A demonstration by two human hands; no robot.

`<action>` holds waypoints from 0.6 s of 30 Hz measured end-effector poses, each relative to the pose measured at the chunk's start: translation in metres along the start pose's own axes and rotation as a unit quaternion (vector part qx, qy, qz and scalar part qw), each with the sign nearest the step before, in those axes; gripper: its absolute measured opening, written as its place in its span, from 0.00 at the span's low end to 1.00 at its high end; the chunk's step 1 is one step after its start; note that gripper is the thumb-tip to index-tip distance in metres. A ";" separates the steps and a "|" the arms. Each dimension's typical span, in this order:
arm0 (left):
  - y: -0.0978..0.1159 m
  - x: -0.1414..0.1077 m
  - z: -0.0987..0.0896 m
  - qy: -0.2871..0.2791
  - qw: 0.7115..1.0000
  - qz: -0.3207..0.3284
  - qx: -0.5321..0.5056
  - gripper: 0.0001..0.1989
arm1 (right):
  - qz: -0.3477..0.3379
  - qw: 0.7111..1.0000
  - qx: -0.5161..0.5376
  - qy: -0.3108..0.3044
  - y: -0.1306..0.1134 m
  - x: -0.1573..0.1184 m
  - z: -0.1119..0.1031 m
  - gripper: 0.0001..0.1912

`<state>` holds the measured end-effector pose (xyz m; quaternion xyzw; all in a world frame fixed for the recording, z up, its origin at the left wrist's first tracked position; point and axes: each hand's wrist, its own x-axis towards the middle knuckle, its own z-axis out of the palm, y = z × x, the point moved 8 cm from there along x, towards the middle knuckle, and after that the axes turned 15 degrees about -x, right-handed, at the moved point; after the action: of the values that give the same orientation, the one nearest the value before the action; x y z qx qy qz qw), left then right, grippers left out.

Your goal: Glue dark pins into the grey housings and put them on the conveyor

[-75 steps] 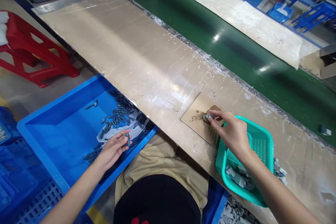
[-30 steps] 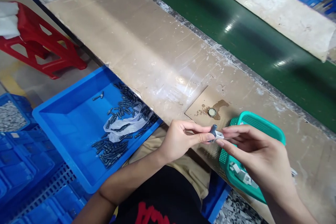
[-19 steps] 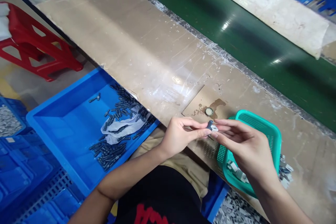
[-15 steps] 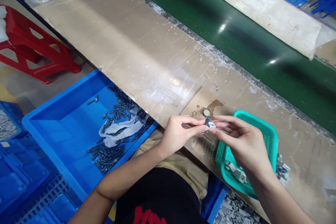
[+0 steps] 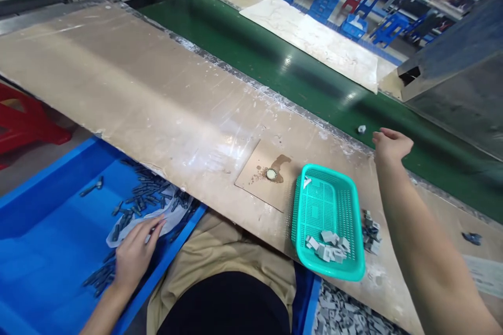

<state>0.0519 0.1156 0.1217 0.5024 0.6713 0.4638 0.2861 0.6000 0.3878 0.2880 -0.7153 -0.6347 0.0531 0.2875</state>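
My left hand (image 5: 135, 251) reaches into the blue bin (image 5: 51, 272), fingers pinched together over a white plastic bag (image 5: 173, 214) and dark elongated parts (image 5: 143, 188). A small dark piece shows between its fingertips, mostly hidden. Stretched out at the right, my right hand (image 5: 393, 144) is over the edge of the green belt (image 5: 251, 57), its fingers curled with nothing visible in them. Just left of these fingers, apart from them, is a small white-and-dark piece (image 5: 361, 129) over the belt; whether it touches the belt I cannot tell.
A green basket (image 5: 359, 241) holding light grey pieces (image 5: 332, 246) stands on the worktable (image 5: 157, 110). Beside it are a round cap (image 5: 271, 174) on a stained cardboard sheet (image 5: 255, 188) and a small heap of pieces (image 5: 370, 233). A red stool (image 5: 27, 120) stands at left.
My hands have parted from the small white-and-dark piece they held together. The left went down into the blue bin; the right went out over the belt. The view has shifted right.
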 end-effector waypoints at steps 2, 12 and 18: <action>-0.044 -0.017 0.007 -0.177 0.983 -0.015 0.038 0.11 | 0.038 0.999 0.020 0.015 0.004 -0.013 -0.010 0.20; -0.067 -0.034 0.040 -0.335 0.926 -0.012 0.172 0.17 | -0.187 0.887 -0.132 -0.401 -0.070 -0.196 0.010 0.11; -0.064 -0.027 0.051 -0.310 0.931 -0.074 0.177 0.12 | -0.194 0.876 -0.210 -0.389 -0.052 -0.226 0.030 0.09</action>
<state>0.0780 0.1036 0.0404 0.6127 0.6555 0.1359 0.4200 0.4989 0.1876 0.2228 -0.5430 -0.8175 0.1363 -0.1350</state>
